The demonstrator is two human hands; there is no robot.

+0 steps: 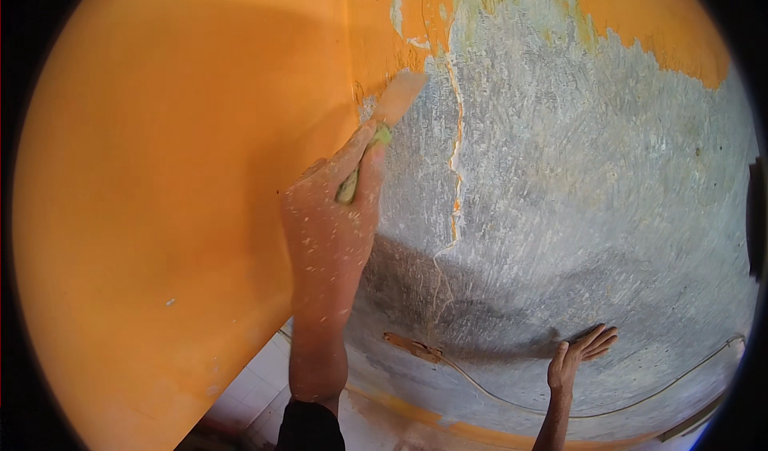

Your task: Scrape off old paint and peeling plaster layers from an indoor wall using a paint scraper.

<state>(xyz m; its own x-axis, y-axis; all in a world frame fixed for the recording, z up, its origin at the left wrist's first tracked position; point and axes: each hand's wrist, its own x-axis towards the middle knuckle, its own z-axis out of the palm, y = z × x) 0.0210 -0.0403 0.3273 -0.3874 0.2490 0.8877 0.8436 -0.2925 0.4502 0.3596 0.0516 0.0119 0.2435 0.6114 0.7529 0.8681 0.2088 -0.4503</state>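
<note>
My left hand (332, 211), dusted with pale paint flakes, grips a paint scraper (402, 97) by its yellowish-green handle. The scraper's wide, flat blade points up and to the right. It lies against the wall by the inner corner, where orange paint (404, 19) borders bare grey plaster (544, 163). Lower down on the right, my right hand (578, 355) rests open on the grey plaster, fingers stretched to the right. A jagged crack (458, 143) with orange bits in it runs down the plaster to the right of the blade.
An orange wall (160, 171) fills the left side. Below, a thin cable (512, 405) curves across the plaster from a brownish slot (412, 345). White tiles (264, 375) show at the lower left. A dark object (754, 219) stands at the right edge. Ragged orange paint (664, 19) remains at upper right.
</note>
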